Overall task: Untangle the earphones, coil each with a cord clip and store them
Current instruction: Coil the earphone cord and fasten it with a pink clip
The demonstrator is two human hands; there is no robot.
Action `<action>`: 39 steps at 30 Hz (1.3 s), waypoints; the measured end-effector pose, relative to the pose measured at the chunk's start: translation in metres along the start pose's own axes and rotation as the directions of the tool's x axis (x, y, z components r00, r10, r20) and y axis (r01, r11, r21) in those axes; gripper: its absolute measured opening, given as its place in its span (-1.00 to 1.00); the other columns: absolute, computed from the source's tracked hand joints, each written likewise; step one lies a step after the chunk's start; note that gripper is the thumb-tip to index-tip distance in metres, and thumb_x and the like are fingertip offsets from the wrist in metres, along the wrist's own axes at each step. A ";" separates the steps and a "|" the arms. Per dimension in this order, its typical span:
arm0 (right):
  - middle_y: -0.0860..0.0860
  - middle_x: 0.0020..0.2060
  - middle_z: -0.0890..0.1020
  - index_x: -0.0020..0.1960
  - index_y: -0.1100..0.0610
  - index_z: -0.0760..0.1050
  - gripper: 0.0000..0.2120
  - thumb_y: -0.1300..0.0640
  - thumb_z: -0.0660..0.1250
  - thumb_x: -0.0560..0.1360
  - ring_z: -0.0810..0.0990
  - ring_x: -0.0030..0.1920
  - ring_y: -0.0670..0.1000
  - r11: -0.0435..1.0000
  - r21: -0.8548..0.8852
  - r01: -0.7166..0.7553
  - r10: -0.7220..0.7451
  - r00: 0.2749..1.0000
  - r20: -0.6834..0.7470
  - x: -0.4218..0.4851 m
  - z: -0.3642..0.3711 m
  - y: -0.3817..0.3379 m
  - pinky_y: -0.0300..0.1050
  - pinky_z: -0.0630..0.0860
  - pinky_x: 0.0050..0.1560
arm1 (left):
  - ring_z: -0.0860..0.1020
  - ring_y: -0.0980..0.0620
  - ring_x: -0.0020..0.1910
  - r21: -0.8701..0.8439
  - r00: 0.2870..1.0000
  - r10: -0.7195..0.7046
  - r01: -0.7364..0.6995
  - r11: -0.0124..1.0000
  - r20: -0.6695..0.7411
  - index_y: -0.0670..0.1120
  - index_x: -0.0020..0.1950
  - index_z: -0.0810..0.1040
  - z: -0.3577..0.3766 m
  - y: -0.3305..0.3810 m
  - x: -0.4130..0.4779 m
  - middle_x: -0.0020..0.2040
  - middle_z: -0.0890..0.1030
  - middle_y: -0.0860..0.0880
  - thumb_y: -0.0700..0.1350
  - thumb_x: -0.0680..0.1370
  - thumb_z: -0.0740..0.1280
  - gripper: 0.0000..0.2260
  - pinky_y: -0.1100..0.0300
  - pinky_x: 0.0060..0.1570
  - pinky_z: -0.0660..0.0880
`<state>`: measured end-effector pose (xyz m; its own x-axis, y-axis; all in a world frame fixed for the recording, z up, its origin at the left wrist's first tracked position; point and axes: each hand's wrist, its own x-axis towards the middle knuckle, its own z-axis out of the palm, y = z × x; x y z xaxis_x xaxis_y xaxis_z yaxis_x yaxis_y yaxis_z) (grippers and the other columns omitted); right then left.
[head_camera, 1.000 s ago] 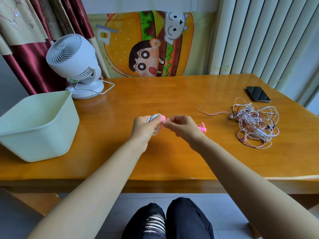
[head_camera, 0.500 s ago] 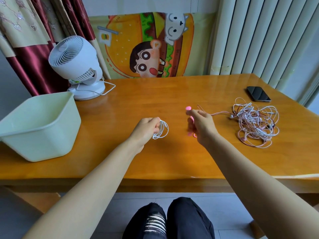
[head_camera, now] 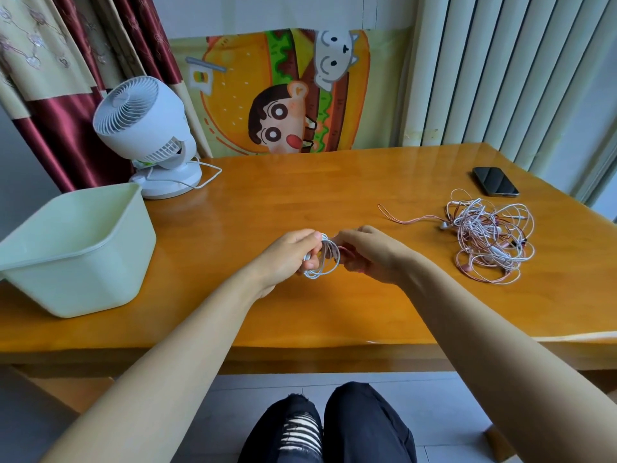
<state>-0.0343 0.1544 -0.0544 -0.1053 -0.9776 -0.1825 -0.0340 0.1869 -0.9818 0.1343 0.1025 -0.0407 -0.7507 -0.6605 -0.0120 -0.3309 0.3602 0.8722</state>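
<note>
My left hand [head_camera: 289, 253] grips a small coil of white earphone cord [head_camera: 323, 259] over the middle of the wooden table [head_camera: 267, 208]. My right hand [head_camera: 369, 252] meets it from the right, fingers curled against the coil, with a bit of pink cord clip [head_camera: 360, 271] showing under the fingers. A tangled heap of pink and white earphones [head_camera: 489, 237] lies on the table to the right, one pink cord trailing left from it.
A pale green plastic tub [head_camera: 71, 248] stands at the table's left edge. A white desk fan [head_camera: 147, 135] is behind it. A dark phone [head_camera: 495, 181] lies at the far right. My knees show under the table's front edge.
My right hand, which had reached right and picked up a pink clip, has come back to the coil. My left hand kept hold of the coil.
</note>
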 end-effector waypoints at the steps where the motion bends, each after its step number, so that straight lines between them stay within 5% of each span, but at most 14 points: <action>1: 0.10 -0.41 0.42 -0.25 0.26 0.49 -0.78 0.27 0.19 0.54 0.31 -0.45 -0.04 0.997 0.069 -0.024 0.023 1.000 0.010 0.000 0.000 -0.001 -0.25 0.16 -0.51 | 0.23 0.05 -0.30 -0.007 1.000 0.002 -0.002 1.000 -0.008 -0.06 -0.22 0.29 0.000 -0.001 0.000 -0.40 0.34 0.04 -0.03 0.71 0.02 -0.68 0.15 -0.19 0.21; 7: 0.13 -0.29 0.43 -0.20 0.21 0.59 -0.92 0.24 0.42 0.46 0.27 -0.40 -0.04 0.988 -0.138 0.065 -0.066 0.998 -0.004 0.004 0.003 0.009 -0.26 0.19 -0.48 | 0.27 0.11 -0.37 -0.036 0.999 0.003 -0.005 0.999 -0.044 -0.08 -0.21 0.35 0.005 -0.002 0.000 -0.43 0.36 0.06 -0.05 0.70 0.04 -0.69 0.16 -0.22 0.22; 10: 0.08 -0.38 0.38 -0.24 0.22 0.59 -0.85 0.24 0.37 0.50 0.23 -0.41 -0.05 0.996 -0.077 0.053 -0.054 0.999 -0.005 0.005 0.004 0.010 -0.24 0.13 -0.47 | 0.26 0.08 -0.39 -0.055 0.996 -0.020 0.016 0.998 -0.084 -0.08 -0.30 0.32 0.004 0.001 0.000 -0.50 0.36 0.05 -0.08 0.68 0.09 -0.66 0.14 -0.19 0.25; 18: -0.04 -0.32 0.49 -0.19 0.14 0.57 -0.95 0.17 0.34 0.41 0.37 -0.40 -0.13 0.975 0.194 -0.105 0.048 0.960 0.277 -0.008 -0.001 0.005 -0.23 0.10 -0.40 | 0.23 0.09 -0.47 -0.139 0.995 -0.081 0.073 0.988 -0.056 -0.07 -0.37 0.29 -0.002 0.004 0.003 -0.53 0.30 0.04 -0.06 0.63 0.16 -0.65 0.18 -0.31 0.25; 21: -0.05 -0.38 0.52 -0.21 0.15 0.53 -0.81 0.20 0.25 0.57 0.36 -0.50 -0.14 0.933 0.335 -0.131 0.050 0.969 0.240 -0.011 0.000 0.004 -0.22 0.06 -0.39 | 0.25 0.12 -0.45 -0.144 0.996 -0.003 -0.010 0.990 -0.087 -0.21 -0.08 0.46 0.002 -0.004 0.005 -0.47 0.29 0.05 -0.05 0.67 0.15 -0.73 0.18 -0.28 0.26; 23: -0.03 -0.33 0.55 -0.15 0.17 0.50 -0.84 0.20 0.22 0.58 0.40 -0.51 -0.14 0.920 0.369 -0.130 0.058 0.978 0.199 -0.010 0.003 0.004 -0.26 0.10 -0.45 | 0.26 0.17 -0.44 -0.098 0.986 0.092 -0.106 0.989 -0.138 -0.15 0.17 0.43 0.004 -0.007 0.004 -0.44 0.31 0.10 -0.05 0.69 0.11 -0.79 0.27 -0.30 0.28; 25: -0.02 -0.28 0.55 -0.12 0.16 0.51 -0.91 0.16 0.27 0.53 0.41 -0.46 -0.14 0.912 0.392 -0.121 0.042 0.978 0.206 -0.007 0.004 0.005 -0.27 0.11 -0.47 | 0.26 0.19 -0.44 -0.076 0.967 0.195 -0.209 0.975 -0.163 -0.14 0.21 0.41 0.006 -0.010 0.002 -0.46 0.33 0.17 -0.10 0.70 0.09 -0.81 0.34 -0.34 0.27; 28: -0.04 -0.31 0.55 -0.11 0.15 0.52 -0.88 0.16 0.25 0.56 0.42 -0.42 -0.14 0.904 0.415 -0.106 0.024 0.980 0.199 -0.005 0.006 0.005 -0.27 0.10 -0.47 | 0.29 0.20 -0.42 -0.104 0.953 0.248 -0.269 0.958 -0.174 -0.12 0.10 0.46 0.005 -0.013 0.003 -0.45 0.39 0.18 -0.18 0.65 0.20 -0.92 0.30 -0.32 0.26; 33: 0.00 -0.32 0.50 -0.11 0.18 0.54 -0.87 0.18 0.26 0.57 0.37 -0.40 -0.11 0.956 0.281 -0.085 0.030 0.981 0.194 -0.005 0.007 0.003 -0.25 0.13 -0.47 | 0.55 0.16 -0.12 -0.046 0.928 0.305 -0.322 0.946 -0.215 0.05 -0.10 0.51 0.003 -0.018 0.007 -0.15 0.61 0.16 0.10 0.46 0.40 -0.83 0.24 -0.09 0.45; 39: 0.05 -0.25 0.51 -0.11 0.24 0.55 -0.80 0.33 0.16 0.54 0.39 -0.33 -0.10 0.982 0.189 0.026 -0.074 0.965 0.250 -0.005 0.005 0.004 -0.23 0.20 -0.39 | 0.44 0.21 -0.37 -0.037 0.896 0.248 -0.281 0.959 -0.368 -0.11 -0.19 0.54 0.005 -0.013 0.008 -0.40 0.53 0.14 -0.07 0.60 0.32 -0.81 0.30 -0.27 0.37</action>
<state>-0.0289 0.1600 -0.0575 0.1498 -0.9818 -0.1168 0.1513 0.1395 -0.9786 0.1293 0.0959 -0.0549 -0.5447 -0.7448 0.3854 -0.0856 0.5066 0.8579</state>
